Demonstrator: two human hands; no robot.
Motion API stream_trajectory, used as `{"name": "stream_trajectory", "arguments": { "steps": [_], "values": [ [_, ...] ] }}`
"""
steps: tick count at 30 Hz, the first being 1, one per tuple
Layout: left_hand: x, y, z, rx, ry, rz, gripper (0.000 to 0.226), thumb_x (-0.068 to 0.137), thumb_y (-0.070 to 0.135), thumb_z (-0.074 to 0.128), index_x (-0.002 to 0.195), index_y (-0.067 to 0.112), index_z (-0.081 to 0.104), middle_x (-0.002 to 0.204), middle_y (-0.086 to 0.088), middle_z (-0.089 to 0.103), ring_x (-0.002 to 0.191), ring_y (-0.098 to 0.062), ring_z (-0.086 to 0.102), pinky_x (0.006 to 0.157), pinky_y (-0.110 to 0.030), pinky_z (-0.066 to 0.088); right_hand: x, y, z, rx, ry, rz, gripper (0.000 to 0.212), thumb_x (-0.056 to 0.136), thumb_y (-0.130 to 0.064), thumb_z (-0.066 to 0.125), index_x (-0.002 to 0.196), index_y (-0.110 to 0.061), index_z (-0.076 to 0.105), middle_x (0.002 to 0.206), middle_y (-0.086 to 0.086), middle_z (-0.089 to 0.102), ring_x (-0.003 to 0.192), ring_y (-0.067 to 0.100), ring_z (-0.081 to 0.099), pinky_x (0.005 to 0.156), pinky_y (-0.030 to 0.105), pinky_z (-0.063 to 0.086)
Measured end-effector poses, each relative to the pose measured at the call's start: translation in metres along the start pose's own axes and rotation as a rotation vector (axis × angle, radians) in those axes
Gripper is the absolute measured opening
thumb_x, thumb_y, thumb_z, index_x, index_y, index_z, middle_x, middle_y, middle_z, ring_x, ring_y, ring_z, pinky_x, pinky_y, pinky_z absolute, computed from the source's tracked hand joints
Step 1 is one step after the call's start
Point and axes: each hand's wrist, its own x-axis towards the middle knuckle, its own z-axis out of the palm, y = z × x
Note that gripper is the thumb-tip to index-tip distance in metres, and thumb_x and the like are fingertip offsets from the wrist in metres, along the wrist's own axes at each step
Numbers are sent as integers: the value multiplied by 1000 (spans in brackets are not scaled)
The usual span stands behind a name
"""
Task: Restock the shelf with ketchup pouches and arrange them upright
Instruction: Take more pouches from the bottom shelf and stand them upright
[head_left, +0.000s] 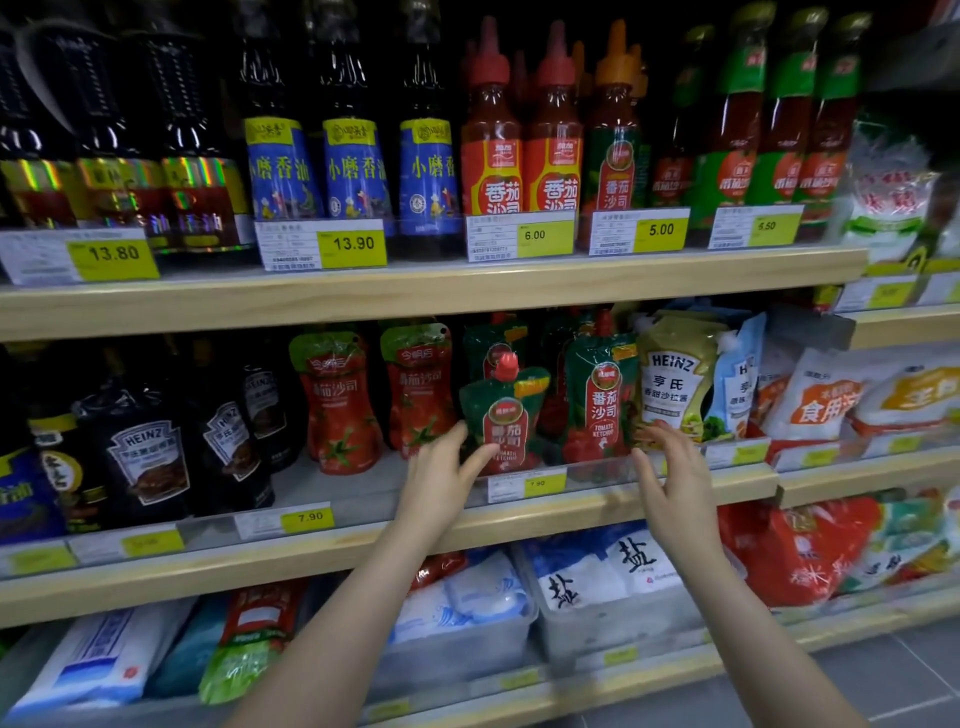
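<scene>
head view: two hands (441, 483), four green pouches (501, 421)

Dark pouches (148, 457): HEINZ
Yellow pouch (675, 384): HEINZ
Green ketchup pouch (602, 405): TOMATO KETCHUP
Top shelf price tags (353, 243): 13.80, 13.90, 6.00, 5.00
Middle shelf price tag (309, 517): 7.90

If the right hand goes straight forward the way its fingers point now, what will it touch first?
Probably the green ketchup pouch standing upright at the shelf front, or the Heinz pouch beside it. The right hand is open, fingers pointing up between them; depth is unclear.
</scene>
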Motion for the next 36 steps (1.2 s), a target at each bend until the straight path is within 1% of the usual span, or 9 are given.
{"name": "stream_trajectory", "arguments": {
  "steps": [2,4,10,17,25,28,31,33,36],
  "values": [
    [15,8,9,12,-88,-71,43,89,52,50,111,16,59,100,2,69,86,-16,64,66,-27,48,7,11,0,-112,-77,39,34,94,-20,50,124,-6,52,133,12,51,127,27,41,108,41,30],
    [27,12,13,10,-150,-137,50,91,51,49,122,13,56,113,-3,67,97,-20,63,78,-33,51,8,20,3,-218,-142,23,33,94,-22,50,124,-7,54,133,12,52,129,27,40,110,46,26],
    [33,11,18,56,-153,-117,47,89,54,49,116,16,58,103,-2,69,87,-20,63,75,-40,53,3,32,8,-238,-132,-52,31,93,-15,50,124,-9,54,134,8,52,134,26,34,113,44,21],
    [33,-2,12,-131,-225,-101,36,90,47,53,118,26,56,114,4,67,93,-8,62,81,-31,54,1,32,4,-272,-186,-61,35,94,-16,47,128,-12,50,139,5,47,138,23,28,114,44,19],
    [26,-3,13,-129,-186,-120,40,89,49,53,121,24,55,114,4,66,89,-6,62,77,-25,52,-1,30,5,-244,-169,-47,37,92,-10,50,128,-9,50,138,8,47,138,25,28,115,40,18],
    [22,2,9,-57,-139,-143,48,87,53,53,122,20,52,113,0,65,88,-13,64,77,-31,53,0,26,1,-220,-194,-20,40,92,-11,50,132,-10,47,142,6,43,140,24,24,115,44,17],
    [2,-1,-8,-9,-119,-150,60,85,57,51,132,22,43,123,-2,57,99,-19,60,85,-39,51,-13,16,1,-200,-220,-94,44,90,-9,53,133,-9,46,143,8,42,137,25,30,113,48,22],
    [-24,-16,-28,151,-83,-68,52,88,53,51,130,23,46,124,0,57,107,-19,57,86,-35,49,-31,2,10,-148,-245,-231,43,86,-7,58,129,-9,51,138,7,47,131,25,38,111,50,28],
    [-60,-42,-64,425,-49,95,37,89,39,59,118,17,59,108,-1,64,100,-24,60,81,-35,45,-62,-25,39,-54,-325,-415,41,84,-7,59,125,-11,54,134,5,51,127,18,41,111,39,30]
  ]
}}
